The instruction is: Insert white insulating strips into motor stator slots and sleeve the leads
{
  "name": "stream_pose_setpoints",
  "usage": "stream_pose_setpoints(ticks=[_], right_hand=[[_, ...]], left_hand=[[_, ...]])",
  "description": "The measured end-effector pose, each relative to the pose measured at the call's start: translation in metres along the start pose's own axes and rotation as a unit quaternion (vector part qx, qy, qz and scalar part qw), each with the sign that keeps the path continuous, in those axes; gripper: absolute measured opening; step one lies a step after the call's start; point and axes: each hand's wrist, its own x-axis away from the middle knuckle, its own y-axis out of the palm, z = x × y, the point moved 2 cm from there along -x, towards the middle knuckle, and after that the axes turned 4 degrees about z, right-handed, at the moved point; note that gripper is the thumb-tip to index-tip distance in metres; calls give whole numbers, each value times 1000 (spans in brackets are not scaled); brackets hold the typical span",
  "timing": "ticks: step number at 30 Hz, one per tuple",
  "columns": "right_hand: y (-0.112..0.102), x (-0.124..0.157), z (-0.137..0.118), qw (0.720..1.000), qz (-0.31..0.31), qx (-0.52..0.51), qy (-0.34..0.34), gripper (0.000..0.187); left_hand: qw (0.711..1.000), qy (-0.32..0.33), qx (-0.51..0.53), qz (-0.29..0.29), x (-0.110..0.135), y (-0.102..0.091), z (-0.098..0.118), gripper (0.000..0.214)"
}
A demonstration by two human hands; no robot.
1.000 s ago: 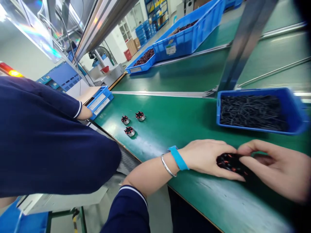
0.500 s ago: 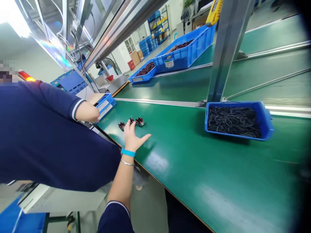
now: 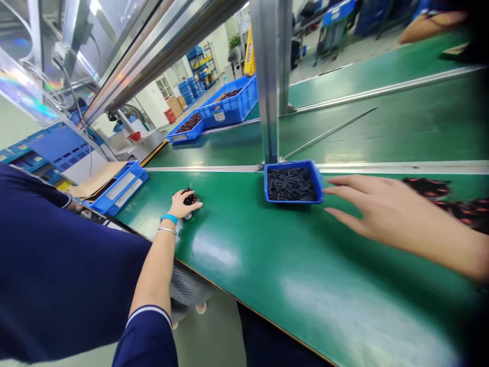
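Observation:
My left hand [image 3: 182, 206] curls round a small cluster of round motor stators [image 3: 190, 199] with dark and copper-red windings on the green bench [image 3: 229, 224]. Its fingers partly hide them, so I cannot tell how many it grips. At the right, my right hand [image 3: 382, 204] is open above the bench, fingers apart and pointing left, slightly blurred. Its fingertips come close to the right side of a small blue bin [image 3: 320, 184] full of thin black tube pieces [image 3: 291, 184]. Behind that hand lie more blurred dark-and-red stators [image 3: 428, 187], partly covered by it.
A metal post [image 3: 269, 102] rises behind the small bin. Blue crates [image 3: 229, 109] of dark-red parts stand on the far bench. At left, a co-worker in dark blue [image 3: 57, 265] stands close, near blue trays [image 3: 126, 188] with cardboard on top.
The view has swung right. My left hand, spread beside the stators before, has closed round them. My right hand has come into view near the bin of black tubes.

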Motion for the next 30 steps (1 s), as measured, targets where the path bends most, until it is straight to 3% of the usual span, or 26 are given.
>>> stream_pose_setpoints(ticks=[2,5,10,12,16,20,23,26,28,30], right_hand=[[9,-33,-16,998,-59,15,-13,24],[19,-69,-33,991,-117,56,23,19],[28,-83,-40,980,-165,90,67,28],[28,-83,-40,980,-164,84,71,30],[24,-82,-36,985,-146,43,84,28],[27,-84,-30,985,-123,-37,111,24],[29,-88,-26,978,-104,-118,139,13],[23,-85,-21,958,-68,-207,189,10],[15,-70,-17,933,-49,-272,232,10],[6,-41,-15,905,-47,-329,267,9]], left_hand=[[999,49,11,-18,-3,9,22,61],[992,119,33,-39,3,21,57,64],[973,210,42,-81,32,27,113,87],[968,242,6,-66,48,22,132,92],[951,302,-47,-34,72,15,165,24],[942,333,-46,-25,86,22,191,4],[926,369,-49,-56,99,32,216,8],[933,341,-58,-100,112,35,241,28],[933,341,-48,-105,117,32,252,53],[916,386,-13,-111,119,28,258,60]])
